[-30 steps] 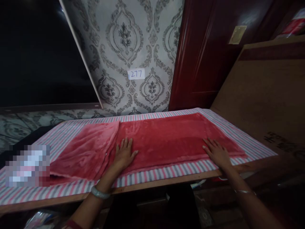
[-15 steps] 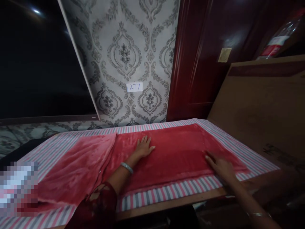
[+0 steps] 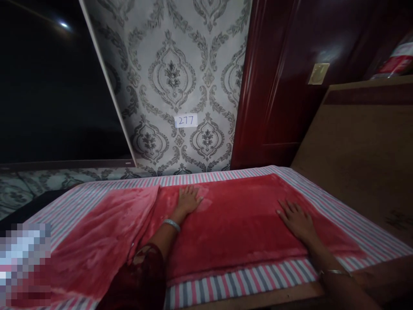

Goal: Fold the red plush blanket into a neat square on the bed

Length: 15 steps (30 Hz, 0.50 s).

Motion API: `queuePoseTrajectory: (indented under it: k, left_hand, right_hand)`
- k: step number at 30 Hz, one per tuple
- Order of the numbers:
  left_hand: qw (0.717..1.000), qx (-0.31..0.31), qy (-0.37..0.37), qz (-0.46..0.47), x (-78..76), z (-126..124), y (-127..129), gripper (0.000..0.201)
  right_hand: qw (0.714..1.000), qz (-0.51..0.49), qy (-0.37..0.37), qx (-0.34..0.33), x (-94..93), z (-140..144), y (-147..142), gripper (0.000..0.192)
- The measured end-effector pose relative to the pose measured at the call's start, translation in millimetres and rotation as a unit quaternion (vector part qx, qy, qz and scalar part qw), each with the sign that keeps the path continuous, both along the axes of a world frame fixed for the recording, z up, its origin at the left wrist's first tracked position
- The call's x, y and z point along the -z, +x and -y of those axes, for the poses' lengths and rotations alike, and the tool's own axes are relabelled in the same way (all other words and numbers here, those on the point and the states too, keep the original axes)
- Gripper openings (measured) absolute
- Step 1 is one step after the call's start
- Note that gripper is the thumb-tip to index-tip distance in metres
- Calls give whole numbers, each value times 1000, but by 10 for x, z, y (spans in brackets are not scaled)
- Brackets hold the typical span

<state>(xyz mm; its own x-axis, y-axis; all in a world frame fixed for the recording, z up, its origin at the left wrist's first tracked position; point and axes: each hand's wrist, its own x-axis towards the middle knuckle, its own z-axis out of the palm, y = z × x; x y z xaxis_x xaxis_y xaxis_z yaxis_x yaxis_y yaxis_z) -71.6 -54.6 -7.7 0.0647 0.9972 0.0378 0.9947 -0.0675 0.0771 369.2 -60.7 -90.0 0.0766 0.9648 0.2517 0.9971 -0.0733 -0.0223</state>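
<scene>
A red plush blanket (image 3: 238,219) lies folded flat on a table covered by a pink, grey and white striped cloth (image 3: 245,284). My left hand (image 3: 187,199) rests palm down near the blanket's far edge, fingers spread, a pale bangle on the wrist. My right hand (image 3: 297,219) presses flat on the blanket's right part, fingers apart, a thin bracelet on the wrist. A looser, lighter red section of blanket (image 3: 100,237) lies to the left, its fold line running just left of my left hand. Neither hand grips anything.
Patterned grey wallpaper with a small label reading 277 (image 3: 186,120) rises behind the table. A dark red door (image 3: 284,86) stands at back right and a brown board (image 3: 361,150) leans at the right. A dark panel (image 3: 48,86) fills the upper left.
My left hand slid from the blanket's near edge toward its far edge. My right hand stayed flat on the right part. The view tilted down and closer.
</scene>
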Motion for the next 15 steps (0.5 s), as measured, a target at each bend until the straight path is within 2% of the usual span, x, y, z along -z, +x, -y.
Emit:
queuePoseTrajectory:
  k: [5, 8, 10, 12, 15]
  left_hand:
    - [994, -103, 14, -26, -37, 73, -598, 66]
    - [988, -147, 24, -30, -98, 139, -755, 66]
    - [985, -166, 34, -30, -133, 172, -713, 67]
    - [985, -167, 45, -28, -158, 210, -539, 66]
    - [996, -79, 36, -2, -157, 325, -95, 66]
  right_hand:
    - [1000, -1, 3, -5, 11, -14, 51, 62]
    - [1000, -7, 1, -5, -1, -9, 37, 62]
    - [1000, -7, -1, -2, -17, 4, 17, 62]
    - [1000, -3, -2, 0, -36, 20, -3, 62]
    - [1000, -3, -6, -1, -61, 36, -17, 61]
